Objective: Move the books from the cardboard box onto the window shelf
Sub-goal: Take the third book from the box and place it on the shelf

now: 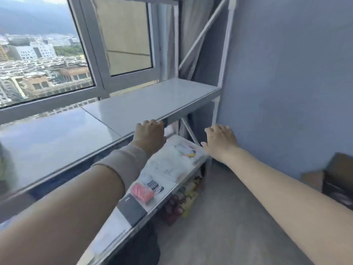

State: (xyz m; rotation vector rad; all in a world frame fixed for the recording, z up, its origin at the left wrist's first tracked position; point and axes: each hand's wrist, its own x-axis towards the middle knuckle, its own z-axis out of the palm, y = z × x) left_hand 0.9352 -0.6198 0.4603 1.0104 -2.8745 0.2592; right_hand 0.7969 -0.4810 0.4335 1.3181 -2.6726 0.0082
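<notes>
Cardboard box [333, 176] blurred, cut off at right edge.

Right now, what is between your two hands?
In the head view, the left hand and right hand have the lower shelf end between them, with white picture papers.

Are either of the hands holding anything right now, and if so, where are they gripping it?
Nothing is held. The left hand and the right hand both reach forward empty above the lower shelf, fingers loosely curled.
</notes>
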